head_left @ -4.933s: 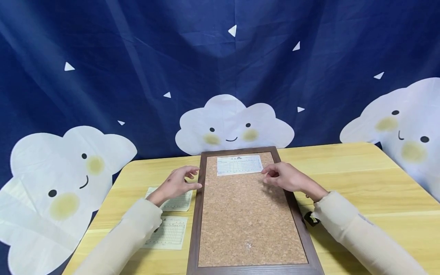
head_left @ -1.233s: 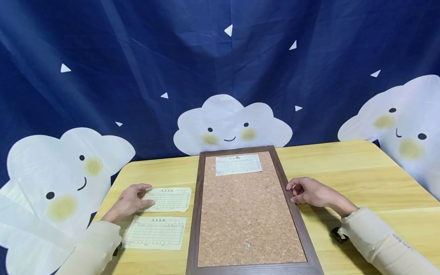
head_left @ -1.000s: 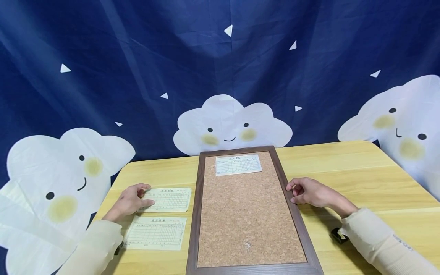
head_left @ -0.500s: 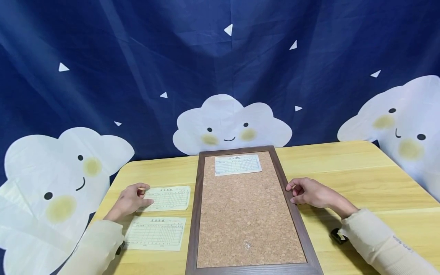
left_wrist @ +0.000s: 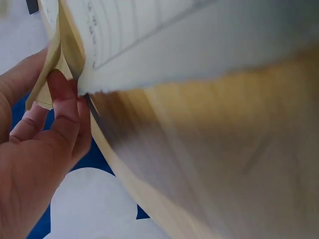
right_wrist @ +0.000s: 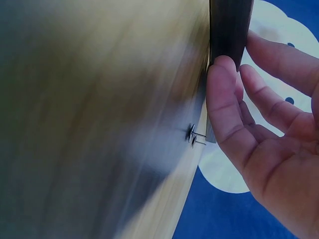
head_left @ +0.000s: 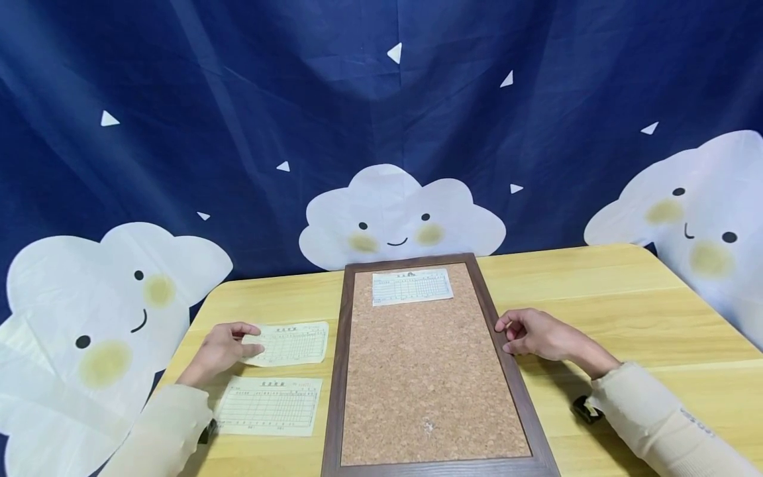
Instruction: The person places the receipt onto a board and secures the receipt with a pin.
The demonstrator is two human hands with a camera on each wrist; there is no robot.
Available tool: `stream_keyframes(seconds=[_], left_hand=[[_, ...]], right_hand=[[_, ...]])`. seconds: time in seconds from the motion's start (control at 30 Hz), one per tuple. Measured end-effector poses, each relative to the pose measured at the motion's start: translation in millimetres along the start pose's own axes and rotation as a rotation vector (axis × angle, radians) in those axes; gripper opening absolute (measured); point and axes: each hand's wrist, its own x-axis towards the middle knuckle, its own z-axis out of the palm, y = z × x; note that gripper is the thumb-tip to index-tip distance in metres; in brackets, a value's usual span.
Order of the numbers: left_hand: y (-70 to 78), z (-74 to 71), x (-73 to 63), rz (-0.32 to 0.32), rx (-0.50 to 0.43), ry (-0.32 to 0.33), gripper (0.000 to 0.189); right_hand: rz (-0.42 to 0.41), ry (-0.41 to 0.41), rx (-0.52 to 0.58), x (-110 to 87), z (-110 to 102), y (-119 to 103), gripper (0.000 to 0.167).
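Paper point(head_left: 291, 344) sits pinched in the fingers of our left hand point(head_left: 219, 348), left of the corkboard point(head_left: 434, 377) on the worktop point(head_left: 644, 305), while our right hand point(head_left: 542, 334) rests loosely curved fingers against the board's edge.

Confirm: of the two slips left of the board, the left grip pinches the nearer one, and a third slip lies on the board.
Wrong slip: the head view shows the left grip pinching the farther slip, not the nearer slip. The third slip does lie on the board.
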Motion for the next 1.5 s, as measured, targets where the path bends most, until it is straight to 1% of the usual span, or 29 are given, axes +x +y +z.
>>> stream_keyframes(seconds=[0.13, 0.27, 0.43, 0.53, 0.83, 1.1, 1.33, 1.5], left_hand=[[-0.8, -2.6, 0.2, -0.009, -0.011, 0.012, 0.041], [-2.0, -4.2, -1.0, 0.004, -0.026, 0.013, 0.044], [-4.3, -8.1, -4.6, 0.020, -0.062, -0.014, 0.049], [-3.3, -10.3, -6.5, 0.024, -0.098, -0.017, 0.051], [-1.1, -15.7, -6.2, 0.060, -0.212, 0.013, 0.057], [6.9, -19.0, -5.1, 0.084, -0.281, 0.026, 0.059], [15.3, -16.0, -5.2, 0.071, -0.310, 0.021, 0.060], [20.4, -12.2, -5.8, 0.086, -0.319, 0.025, 0.059]], right_hand=[[0.010, 0.005, -0.009, -0.5, -0.3, -1.6, 0.023], [0.009, 0.006, -0.025, -1.4, 0.0, -3.6, 0.024], [0.010, 0.006, -0.026, -0.6, 0.1, -3.8, 0.024], [0.009, 0.003, -0.025, -0.3, 0.2, -4.0, 0.024], [0.004, 0.002, -0.042, -0.3, -0.3, -5.2, 0.024], [-0.002, 0.000, -0.046, -1.0, -0.3, -5.2, 0.023], [-0.002, 0.003, -0.052, -1.3, 0.1, -4.1, 0.024], [0.007, 0.003, -0.048, -1.0, -0.2, -4.6, 0.023]])
